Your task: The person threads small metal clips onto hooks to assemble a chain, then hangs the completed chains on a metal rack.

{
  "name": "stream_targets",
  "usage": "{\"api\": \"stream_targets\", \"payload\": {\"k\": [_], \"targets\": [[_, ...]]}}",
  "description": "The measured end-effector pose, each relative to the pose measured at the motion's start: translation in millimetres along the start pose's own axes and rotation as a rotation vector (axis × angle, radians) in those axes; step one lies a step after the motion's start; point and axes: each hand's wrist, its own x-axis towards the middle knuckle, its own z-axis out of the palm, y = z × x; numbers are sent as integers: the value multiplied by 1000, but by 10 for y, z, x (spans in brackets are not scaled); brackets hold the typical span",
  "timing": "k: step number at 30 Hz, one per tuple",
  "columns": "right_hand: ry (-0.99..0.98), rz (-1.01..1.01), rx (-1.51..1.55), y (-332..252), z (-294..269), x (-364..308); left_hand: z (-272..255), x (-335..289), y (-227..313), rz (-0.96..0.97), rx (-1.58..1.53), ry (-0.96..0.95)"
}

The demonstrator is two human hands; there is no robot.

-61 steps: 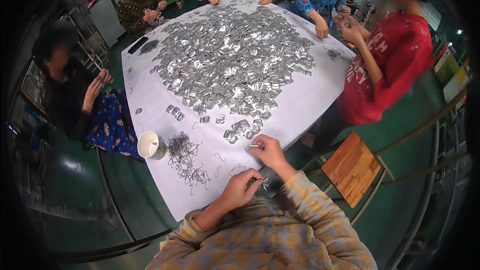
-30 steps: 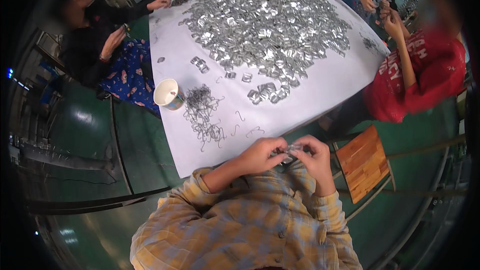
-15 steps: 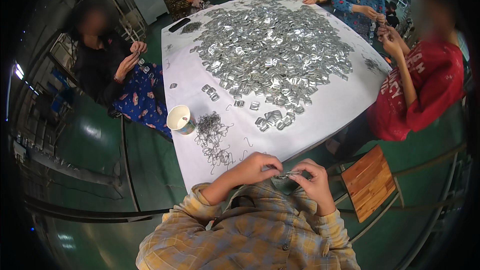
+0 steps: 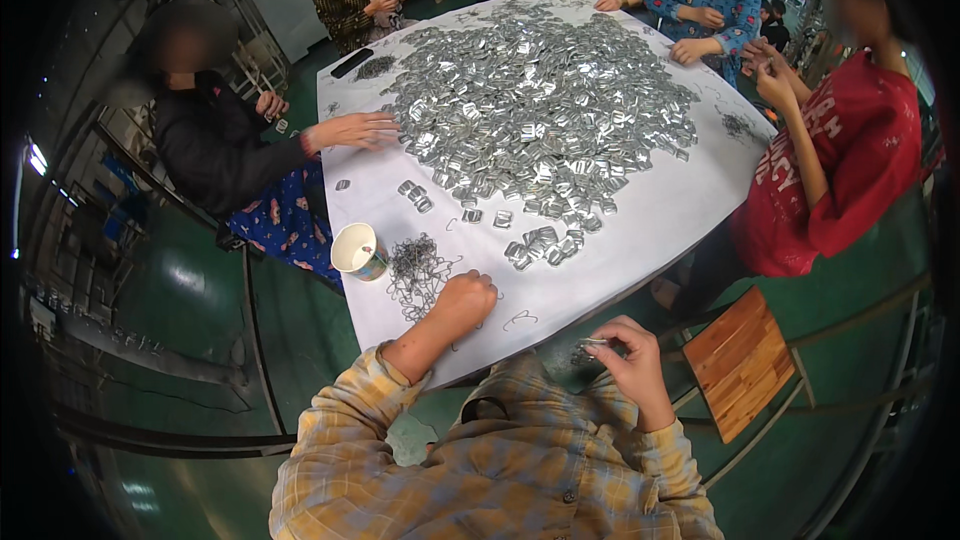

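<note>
My left hand (image 4: 466, 301) rests low over the near edge of the table, its fingers curled down and closed beside a tangle of thin metal hooks (image 4: 415, 270). Whatever its fingertips pinch, if anything, is hidden beneath the hand. Off the table's edge, my right hand (image 4: 634, 360) pinches small metal pieces (image 4: 590, 348) between thumb and fingers; their exact shape is too small to tell. A few loose hooks (image 4: 520, 318) lie just right of my left hand. Beyond them spreads a big heap of shiny flat metal buckles (image 4: 540, 100), with a smaller cluster (image 4: 545, 245) nearer me.
A paper cup (image 4: 358, 251) stands at the table's left edge by the hooks. A black phone-like object (image 4: 352, 63) lies at the far left. Several co-workers sit or stand around the white table (image 4: 640, 230). A wooden chair (image 4: 738, 364) is at my right.
My left hand has left my right hand and moved forward and left onto the table by the hooks. The co-worker at left now reaches a hand to the heap.
</note>
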Motion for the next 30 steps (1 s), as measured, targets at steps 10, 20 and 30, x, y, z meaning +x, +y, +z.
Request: {"api": "stream_targets", "payload": {"k": [10,20,30], "targets": [[23,-17,-50,50,37,37,-337,262,252,-215,-551,76],[-13,4,-56,-2,20,57,-605,458,657,9,-1200,174],[-166,57,10,49,-49,34,-491,525,555,293,-1317,-77]]}}
